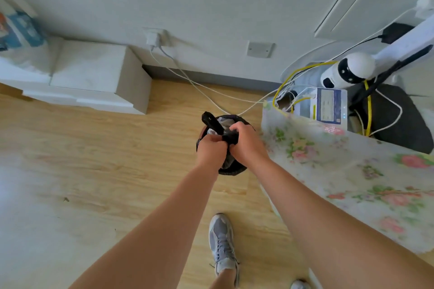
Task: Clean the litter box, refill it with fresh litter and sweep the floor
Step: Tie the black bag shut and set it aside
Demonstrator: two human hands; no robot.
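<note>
A small dark bin stands on the wooden floor in the middle of the head view. A black trash bag lines it, with grey contents showing inside. My left hand and my right hand are close together over the bin. Both grip the gathered black plastic at the bag's top, fingers curled round it. One loose bag flap sticks up to the upper left. The hands hide most of the bin's opening.
A table with a flowered cloth sits right of the bin. White cables run along the floor from a wall plug. White boxes lie at the left wall. My grey shoe is behind the bin.
</note>
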